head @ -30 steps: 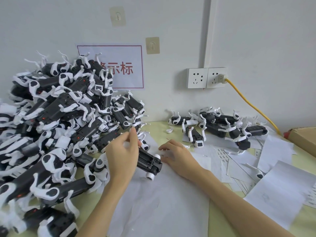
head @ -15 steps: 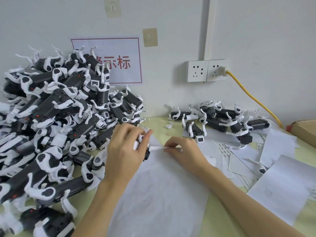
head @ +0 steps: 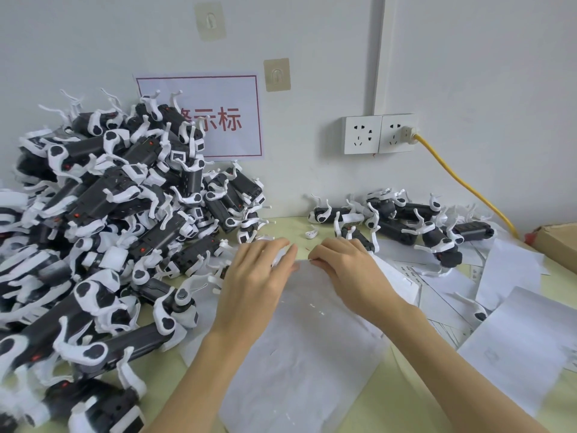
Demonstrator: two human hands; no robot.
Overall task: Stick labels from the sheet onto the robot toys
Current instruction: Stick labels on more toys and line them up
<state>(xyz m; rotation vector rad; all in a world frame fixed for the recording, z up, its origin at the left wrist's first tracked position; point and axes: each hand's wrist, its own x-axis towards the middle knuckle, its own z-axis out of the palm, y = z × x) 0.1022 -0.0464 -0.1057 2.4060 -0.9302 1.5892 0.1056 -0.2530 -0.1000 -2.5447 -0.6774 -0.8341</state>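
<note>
The left hand (head: pixel 256 276) lies on the top edge of the sheet (head: pixel 299 354), fingers nearly straight; whether it holds something I cannot tell. Just right of it, the right hand (head: pixel 349 273) pinches at the same edge with curled fingers. A big toy pile (head: pixel 103 232) is left of both hands; fewer toys (head: pixel 415 223) lie behind the right hand.

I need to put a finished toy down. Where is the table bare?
Bare table shows between the big toy pile and the small toy group, and near the front edge. Loose papers crowd the right.
</note>
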